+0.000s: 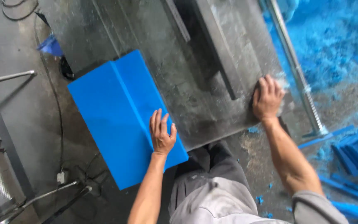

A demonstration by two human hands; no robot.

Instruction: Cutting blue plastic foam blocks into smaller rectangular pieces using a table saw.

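A large blue plastic board (112, 112) with a raised ridge along its middle lies half on a grey metal machine table (175, 74), its left part overhanging the floor. My left hand (161, 132) rests flat on the board's near right part, fingers together and pointing away from me. My right hand (267, 98) lies palm down on the metal table's near right corner, beside a dark raised rail (220, 58), holding nothing.
Blue shavings (332, 45) cover the floor at the right, past a metal bar (295, 66). Blue strips (353, 153) lie stacked at the lower right. A metal frame (5, 137) and cables (59, 124) are on the left floor.
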